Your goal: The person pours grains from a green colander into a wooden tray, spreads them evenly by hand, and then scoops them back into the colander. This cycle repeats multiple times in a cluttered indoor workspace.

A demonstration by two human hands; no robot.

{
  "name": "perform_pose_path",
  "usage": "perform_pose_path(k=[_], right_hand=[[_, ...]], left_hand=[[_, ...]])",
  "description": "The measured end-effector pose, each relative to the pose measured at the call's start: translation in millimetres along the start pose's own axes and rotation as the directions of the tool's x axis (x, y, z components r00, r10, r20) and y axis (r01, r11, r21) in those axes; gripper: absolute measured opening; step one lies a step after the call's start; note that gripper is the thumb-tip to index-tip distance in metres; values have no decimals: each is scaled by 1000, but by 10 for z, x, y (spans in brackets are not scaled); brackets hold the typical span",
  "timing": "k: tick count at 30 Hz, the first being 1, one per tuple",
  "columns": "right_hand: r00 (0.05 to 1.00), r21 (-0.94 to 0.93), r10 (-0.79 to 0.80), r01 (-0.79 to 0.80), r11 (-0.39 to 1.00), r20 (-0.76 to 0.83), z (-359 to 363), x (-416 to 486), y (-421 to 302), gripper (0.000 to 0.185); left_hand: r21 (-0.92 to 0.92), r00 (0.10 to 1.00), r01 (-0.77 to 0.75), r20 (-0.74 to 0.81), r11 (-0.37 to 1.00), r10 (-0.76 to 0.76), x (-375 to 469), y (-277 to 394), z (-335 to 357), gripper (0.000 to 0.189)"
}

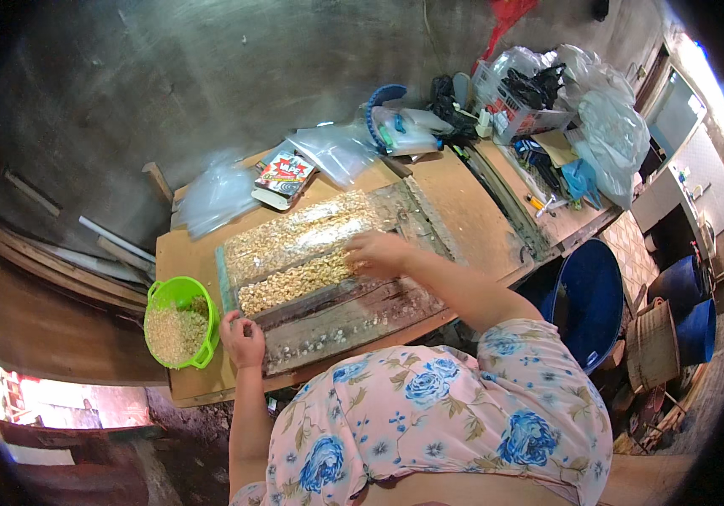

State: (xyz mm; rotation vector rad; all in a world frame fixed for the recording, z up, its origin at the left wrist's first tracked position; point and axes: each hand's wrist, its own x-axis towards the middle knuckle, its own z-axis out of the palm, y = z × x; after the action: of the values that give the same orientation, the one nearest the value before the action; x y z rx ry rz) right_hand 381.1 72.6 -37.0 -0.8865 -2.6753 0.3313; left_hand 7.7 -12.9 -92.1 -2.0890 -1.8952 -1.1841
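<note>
A wooden board with raised strips (pixel 336 335) lies before me on the table. Between two strips runs a row of pale, bean-like pieces (pixel 298 283). Behind it, a wider bed of similar pieces (pixel 298 237) lies under shiny clear plastic. My right hand (pixel 377 254) rests at the right end of the uncovered row, fingers bent down onto the pieces; what its fingertips hold is hidden. My left hand (pixel 245 340) is by the board's near left corner with curled fingers, close to a greenish end strip (pixel 225 281). Beside it, a bright green plastic colander (pixel 181 284) holds many loose pale pieces.
Clear plastic sheets or bags (pixel 213 196) and a printed cardboard box (pixel 284 177) lie along the table's back. Farther right are a plastic crate (pixel 529 120) and a large translucent bag (pixel 611 139). Blue tubs (pixel 586 303) stand below the table's right side.
</note>
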Motion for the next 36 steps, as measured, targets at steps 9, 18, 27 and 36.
perform_pose_path(k=[9,18,27,36], right_hand=[[988,-97,-119,129,987,102,320,115,-44,22],[984,-159,167,-156,975,60,-229,-533,295,23],[997,18,-54,52,998,64,36,-34,-64,12],[999,-170,-47,49,984,15,-144,-529,268,8]], left_hand=[[9,1000,0,19,1000,-1,-3,-27,-6,13],[9,999,35,29,999,-36,-23,-14,7,13],[-4,996,75,56,997,-75,-12,-16,-6,13],[11,999,42,24,999,-42,-16,9,-8,12]])
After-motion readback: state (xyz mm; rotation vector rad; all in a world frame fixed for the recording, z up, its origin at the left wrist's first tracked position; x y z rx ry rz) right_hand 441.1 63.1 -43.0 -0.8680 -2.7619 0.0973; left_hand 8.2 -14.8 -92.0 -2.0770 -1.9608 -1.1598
